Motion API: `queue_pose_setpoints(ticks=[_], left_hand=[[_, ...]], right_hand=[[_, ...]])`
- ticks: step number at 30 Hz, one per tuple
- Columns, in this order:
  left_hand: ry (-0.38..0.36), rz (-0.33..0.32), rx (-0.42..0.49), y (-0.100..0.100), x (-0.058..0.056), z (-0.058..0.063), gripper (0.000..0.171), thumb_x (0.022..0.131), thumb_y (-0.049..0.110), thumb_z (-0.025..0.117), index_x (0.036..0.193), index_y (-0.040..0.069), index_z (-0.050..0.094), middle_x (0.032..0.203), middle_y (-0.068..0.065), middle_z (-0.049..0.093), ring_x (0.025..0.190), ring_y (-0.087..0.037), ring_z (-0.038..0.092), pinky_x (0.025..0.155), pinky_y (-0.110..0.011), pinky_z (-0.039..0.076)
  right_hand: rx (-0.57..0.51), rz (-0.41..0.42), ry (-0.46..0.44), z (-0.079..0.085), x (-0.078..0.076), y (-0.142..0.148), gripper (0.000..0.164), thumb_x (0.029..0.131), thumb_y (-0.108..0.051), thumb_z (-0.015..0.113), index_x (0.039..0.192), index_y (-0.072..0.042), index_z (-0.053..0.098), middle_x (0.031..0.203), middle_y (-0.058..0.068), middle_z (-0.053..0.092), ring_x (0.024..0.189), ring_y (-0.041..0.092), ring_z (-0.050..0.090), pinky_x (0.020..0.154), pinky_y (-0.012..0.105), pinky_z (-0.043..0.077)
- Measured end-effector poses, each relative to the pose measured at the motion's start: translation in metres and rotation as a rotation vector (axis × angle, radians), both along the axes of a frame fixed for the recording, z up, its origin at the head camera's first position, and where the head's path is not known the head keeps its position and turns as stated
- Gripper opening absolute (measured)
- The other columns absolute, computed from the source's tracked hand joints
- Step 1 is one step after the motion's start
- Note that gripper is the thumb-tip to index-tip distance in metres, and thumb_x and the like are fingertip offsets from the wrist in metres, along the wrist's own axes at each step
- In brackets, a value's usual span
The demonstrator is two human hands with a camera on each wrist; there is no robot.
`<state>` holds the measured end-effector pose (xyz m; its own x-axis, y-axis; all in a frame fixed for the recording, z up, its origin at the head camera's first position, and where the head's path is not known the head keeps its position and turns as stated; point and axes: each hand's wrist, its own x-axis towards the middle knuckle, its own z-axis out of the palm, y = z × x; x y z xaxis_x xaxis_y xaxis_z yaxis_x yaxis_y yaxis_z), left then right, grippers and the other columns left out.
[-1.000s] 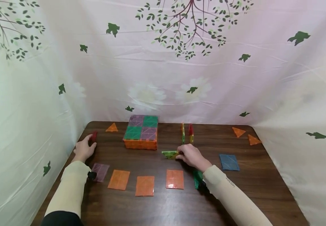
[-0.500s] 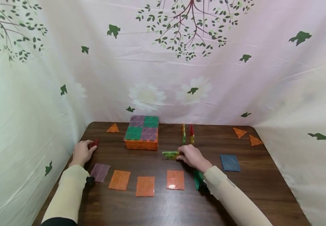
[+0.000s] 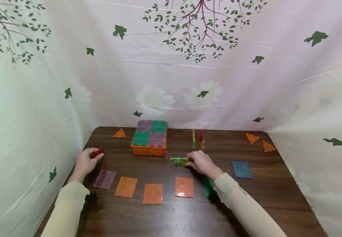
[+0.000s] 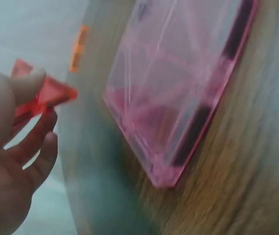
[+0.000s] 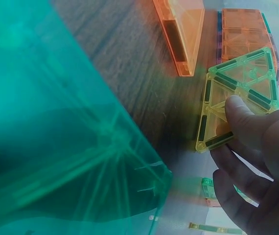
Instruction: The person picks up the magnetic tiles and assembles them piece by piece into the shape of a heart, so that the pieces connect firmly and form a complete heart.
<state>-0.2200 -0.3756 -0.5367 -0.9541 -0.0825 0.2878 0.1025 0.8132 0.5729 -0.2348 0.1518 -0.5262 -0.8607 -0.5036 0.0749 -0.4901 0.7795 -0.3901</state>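
Pinching: left fingers point(image 4: 45, 152) red tile point(image 4: 56, 93), right fingers point(image 5: 231, 196) yellow-green tiles point(image 5: 240, 78); sleeve lettering point(image 3: 242, 190) illegible.

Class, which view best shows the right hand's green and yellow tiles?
Right wrist view: the tiles appear large, their edges clear. The head view shows them small, partly behind the right hand; the left wrist view lacks them.

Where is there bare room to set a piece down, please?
Bare wood lies on the near side of the three orange squares, between the left hand and the box, and between the upright tiles and the two rightmost orange triangles. It's crowded around the right hand, with those tiles behind and a green tile in front.
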Motion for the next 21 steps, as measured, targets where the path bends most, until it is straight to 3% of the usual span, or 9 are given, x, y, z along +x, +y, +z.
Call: queue_pose_setpoints(ticks=[6, 9, 12, 17, 21], left_hand=[[-0.076, -0.096, 0.267, 0.042, 0.014, 0.008, 0.035, 0.095, 0.033, 0.081, 0.115, 0.004, 0.078, 0.113, -0.018, 0.076, 0.093, -0.022, 0.07, 0.074, -0.026, 0.055], [-0.102, -0.185, 0.343, 0.074, 0.016, 0.013, 0.029, 0.093, 0.029, 0.083, 0.112, 0.007, 0.08, 0.108, -0.013, 0.077, 0.089, -0.015, 0.069, 0.073, -0.024, 0.056], [-0.089, -0.299, 0.32, 0.104, 0.015, 0.015, 0.022, 0.091, 0.023, 0.086, 0.107, 0.01, 0.081, 0.103, -0.006, 0.078, 0.087, -0.015, 0.07, 0.075, -0.027, 0.058], [-0.06, -0.508, 0.186, 0.146, 0.008, 0.011, 0.01, 0.092, 0.021, 0.085, 0.101, 0.018, 0.081, 0.097, 0.005, 0.075, 0.085, -0.01, 0.068, 0.075, -0.03, 0.059], [-0.077, -0.596, 0.125, 0.175, 0.003, 0.007, 0.008, 0.092, 0.02, 0.084, 0.1, 0.021, 0.081, 0.096, 0.009, 0.074, 0.087, -0.009, 0.067, 0.078, -0.033, 0.059]], right_hand=[[-0.022, 0.014, 0.009, -0.002, -0.002, -0.002, 0.032, 0.094, -0.024, 0.082, 0.073, -0.022, 0.058, 0.064, -0.01, 0.052, 0.057, 0.007, 0.044, 0.055, 0.027, 0.042], [-0.029, 0.012, 0.008, -0.001, -0.002, -0.002, 0.03, 0.094, -0.024, 0.082, 0.074, -0.022, 0.06, 0.065, -0.01, 0.053, 0.058, 0.007, 0.046, 0.056, 0.027, 0.043], [-0.027, 0.004, 0.012, 0.0, -0.001, -0.002, 0.029, 0.094, -0.023, 0.082, 0.075, -0.021, 0.061, 0.066, -0.01, 0.054, 0.059, 0.008, 0.046, 0.057, 0.027, 0.044], [-0.044, 0.001, 0.031, -0.002, 0.0, -0.001, 0.027, 0.093, -0.022, 0.082, 0.075, -0.022, 0.062, 0.067, -0.011, 0.056, 0.059, 0.007, 0.046, 0.056, 0.027, 0.043], [-0.056, 0.015, 0.038, -0.002, 0.001, 0.0, 0.027, 0.093, -0.021, 0.082, 0.075, -0.021, 0.062, 0.067, -0.011, 0.056, 0.059, 0.006, 0.046, 0.056, 0.026, 0.043]])
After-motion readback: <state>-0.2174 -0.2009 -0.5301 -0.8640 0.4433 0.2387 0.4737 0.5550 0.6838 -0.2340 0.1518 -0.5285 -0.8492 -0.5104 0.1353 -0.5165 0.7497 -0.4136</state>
